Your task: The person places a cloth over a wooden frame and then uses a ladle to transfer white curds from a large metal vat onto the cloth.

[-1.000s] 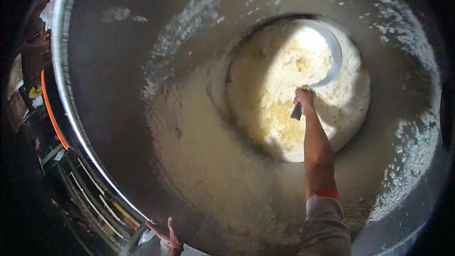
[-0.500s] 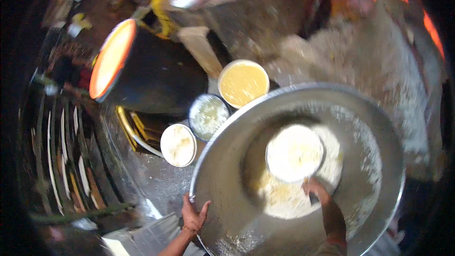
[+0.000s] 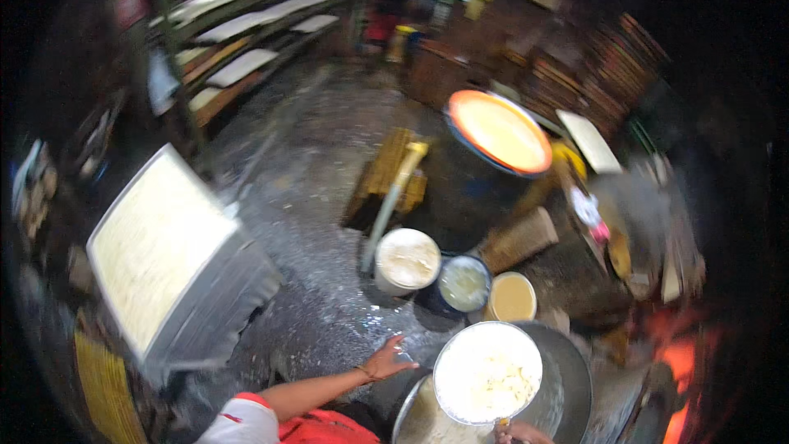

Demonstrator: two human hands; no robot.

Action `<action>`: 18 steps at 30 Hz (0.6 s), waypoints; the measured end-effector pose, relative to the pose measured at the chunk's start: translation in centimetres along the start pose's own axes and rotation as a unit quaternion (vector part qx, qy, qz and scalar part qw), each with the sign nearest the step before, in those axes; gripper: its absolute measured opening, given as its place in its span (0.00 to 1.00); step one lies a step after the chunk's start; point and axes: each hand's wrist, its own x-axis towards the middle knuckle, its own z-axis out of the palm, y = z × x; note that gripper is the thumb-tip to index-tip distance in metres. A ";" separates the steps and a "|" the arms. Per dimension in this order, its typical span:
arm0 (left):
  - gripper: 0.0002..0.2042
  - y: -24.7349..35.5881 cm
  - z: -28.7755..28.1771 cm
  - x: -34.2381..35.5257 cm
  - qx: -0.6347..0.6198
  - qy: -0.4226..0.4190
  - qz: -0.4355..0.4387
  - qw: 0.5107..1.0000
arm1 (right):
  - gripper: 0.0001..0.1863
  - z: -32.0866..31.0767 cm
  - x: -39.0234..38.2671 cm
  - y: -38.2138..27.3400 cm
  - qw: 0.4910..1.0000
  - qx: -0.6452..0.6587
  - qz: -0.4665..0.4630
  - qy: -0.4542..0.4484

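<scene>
My right hand [image 3: 523, 433], at the lower edge, is closed round the short handle of a round white pan [image 3: 488, 372]. Pale lumpy stuff lies in the pan, which is held above a large metal basin [image 3: 580, 378]. Whitish contents show at the basin's bottom left; the pan hides much of its inside. My left hand [image 3: 391, 359] reaches out just beyond the basin's left rim, fingers spread, holding nothing. Past the basin stand a white bucket [image 3: 408, 261], a dark blue bucket [image 3: 464, 284] with cloudy liquid and a bucket of tan liquid [image 3: 512, 297].
A dark drum [image 3: 460, 189] with an orange-rimmed, pale top stands behind the buckets. On the left is a tall stack of grey sheets with a cream top [image 3: 164, 238]. Racks with white boards [image 3: 242, 68] stand far left. Orange glow [image 3: 678, 362] shows at right over wet floor [image 3: 304, 279].
The view has swung left. My right hand has lifted the pan from down in the basin to above its rim. My left hand has let go of the basin's rim.
</scene>
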 end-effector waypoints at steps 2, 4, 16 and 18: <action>0.55 -1.6 -8.2 -6.2 -0.043 0.074 -0.059 0.995 | 0.05 6.8 -0.5 -2.9 0.997 -0.071 -0.035 -0.007; 0.55 -3.8 -15.9 -11.7 -0.081 0.182 -0.103 0.974 | 0.05 15.8 -0.6 -6.0 0.987 -0.149 -0.061 -0.018; 0.37 -12.6 -43.6 -22.5 -0.680 0.412 -0.031 0.606 | 0.08 68.5 9.9 -9.9 0.930 -0.272 0.060 -0.239; 0.22 -10.6 -41.7 -19.3 -0.677 0.393 0.033 0.622 | 0.08 72.3 14.6 -11.9 0.916 -0.256 0.119 -0.286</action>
